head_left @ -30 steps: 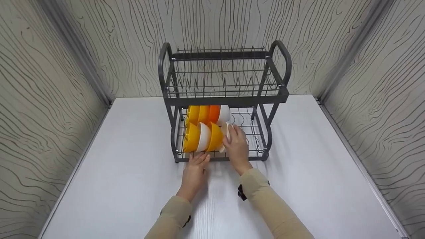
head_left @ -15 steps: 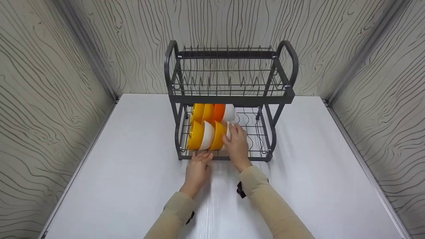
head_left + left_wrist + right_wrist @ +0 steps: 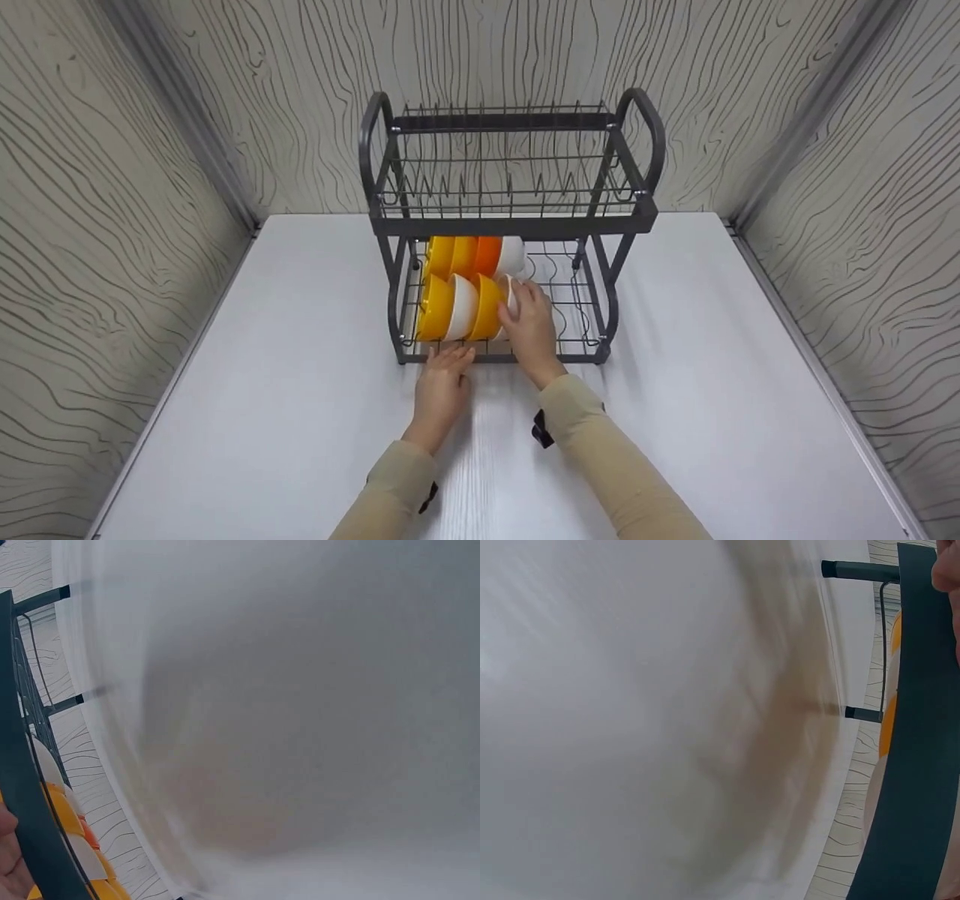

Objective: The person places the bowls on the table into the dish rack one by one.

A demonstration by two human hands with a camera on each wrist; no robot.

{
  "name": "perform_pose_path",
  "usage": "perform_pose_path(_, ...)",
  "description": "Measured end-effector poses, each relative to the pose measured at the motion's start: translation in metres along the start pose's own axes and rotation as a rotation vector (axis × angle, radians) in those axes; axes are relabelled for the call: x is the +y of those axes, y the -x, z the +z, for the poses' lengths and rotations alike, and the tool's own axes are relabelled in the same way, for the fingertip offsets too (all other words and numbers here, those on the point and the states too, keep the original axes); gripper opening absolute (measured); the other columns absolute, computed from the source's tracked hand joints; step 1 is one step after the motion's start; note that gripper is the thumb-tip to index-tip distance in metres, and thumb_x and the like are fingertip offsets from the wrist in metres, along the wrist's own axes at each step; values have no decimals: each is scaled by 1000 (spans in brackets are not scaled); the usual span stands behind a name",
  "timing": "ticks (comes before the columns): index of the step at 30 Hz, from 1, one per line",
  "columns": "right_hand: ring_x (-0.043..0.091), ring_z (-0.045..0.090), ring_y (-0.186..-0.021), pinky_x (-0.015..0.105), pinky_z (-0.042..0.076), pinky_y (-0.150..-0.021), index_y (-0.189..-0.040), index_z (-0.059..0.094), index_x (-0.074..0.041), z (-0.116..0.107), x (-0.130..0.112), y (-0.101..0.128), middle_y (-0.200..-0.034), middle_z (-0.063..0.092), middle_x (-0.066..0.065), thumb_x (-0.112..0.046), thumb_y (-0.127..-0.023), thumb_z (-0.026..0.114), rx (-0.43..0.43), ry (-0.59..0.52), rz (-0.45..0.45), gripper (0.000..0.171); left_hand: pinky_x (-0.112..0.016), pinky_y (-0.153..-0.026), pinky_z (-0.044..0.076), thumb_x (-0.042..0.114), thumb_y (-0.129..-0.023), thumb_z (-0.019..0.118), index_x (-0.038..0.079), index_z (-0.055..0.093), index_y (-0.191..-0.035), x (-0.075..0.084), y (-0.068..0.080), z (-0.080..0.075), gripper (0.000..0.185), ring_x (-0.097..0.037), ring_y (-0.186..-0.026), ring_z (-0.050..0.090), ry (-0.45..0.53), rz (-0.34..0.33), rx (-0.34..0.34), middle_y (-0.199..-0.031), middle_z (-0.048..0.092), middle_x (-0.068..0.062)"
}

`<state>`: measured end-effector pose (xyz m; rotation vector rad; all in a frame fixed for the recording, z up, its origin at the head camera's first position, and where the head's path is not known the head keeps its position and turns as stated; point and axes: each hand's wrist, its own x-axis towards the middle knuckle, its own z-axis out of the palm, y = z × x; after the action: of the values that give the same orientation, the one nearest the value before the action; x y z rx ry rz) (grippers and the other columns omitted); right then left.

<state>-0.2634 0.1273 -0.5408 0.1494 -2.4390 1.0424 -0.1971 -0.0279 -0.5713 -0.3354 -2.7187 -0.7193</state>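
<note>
At frame centre the right hand (image 3: 531, 330) curls its fingers round a white bowl (image 3: 511, 294), seemingly light, rigid, slick, best held by its rim, while the left hand (image 3: 442, 381) lies flat on the desk (image 3: 262, 390).

wrist views: table (image 3: 300, 690) blurred | white bowl (image 3: 511, 294) mostly behind right hand (image 3: 531, 330)

White bowl (image 3: 512, 294) on edge, lower rack (image 3: 592, 349), beside yellow bowl (image 3: 487, 307).

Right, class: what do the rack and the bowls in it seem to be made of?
Rack: dark grey metal, probably coated, judging by thin wires and bent tubes with a matt look. Bowls: yellow, orange and white, likely plastic, smooth with a soft sheen; ceramic cannot be ruled out.
</note>
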Motion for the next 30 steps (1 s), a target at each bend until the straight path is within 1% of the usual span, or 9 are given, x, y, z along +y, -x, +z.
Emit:
perform_pose_path(5,30,47,-120,42,42,-103,-130,51,-8,-1,1,1,-131,48,19,-26,-89,59,-25,-10,20,45,-50,-106,35,-2,-79,63,12,66,-115,0,1,0,39,-22,-113,59,10,-11,-8,-116,67,-3)
perform_pose_path(9,31,46,-121,44,40,-104,-131,50,-9,-2,1,2,-132,47,18,-29,-90,58,-41,-8,28,46,-49,-107,34,-1,-79,64,12,65,-116,0,2,0,39,-22,-113,59,23,-13,1,-116,66,-3)
perform_pose_path(18,25,44,-122,41,38,-106,-133,48,-14,-4,2,3,-132,48,8,-30,-90,58,-66,-52,25,47,-49,-105,36,-6,-75,65,11,67,-113,0,4,1,41,-22,-112,60,26,24,48,-113,68,-3)
perform_pose_path(21,25,44,-123,41,36,-108,-134,47,-15,-4,2,3,-133,48,8,-31,-90,57,-78,-52,27,47,-50,-105,36,-7,-75,64,11,67,-113,0,3,1,43,-22,-112,59,25,26,51,-113,68,-3)
perform_pose_path(25,26,39,-129,42,32,-111,-137,42,-13,-5,2,4,-139,43,9,-33,-91,56,-93,-66,37,53,-50,-106,36,-6,-75,64,12,66,-114,0,4,2,43,-21,-113,59,21,27,53,-114,67,-2)
perform_pose_path(27,27,36,-132,44,29,-112,-140,38,-11,-6,2,6,-143,39,10,-34,-91,56,-87,-66,39,57,-50,-105,36,-6,-75,65,12,66,-114,0,4,3,43,-21,-113,59,17,33,53,-114,67,-2)
perform_pose_path(30,29,34,-134,47,26,-113,-142,35,-12,-9,2,9,-146,35,12,-36,-90,57,-70,-51,36,61,-50,-106,35,-5,-75,65,12,66,-115,-2,5,3,43,-22,-114,59,16,44,47,-115,67,-2)
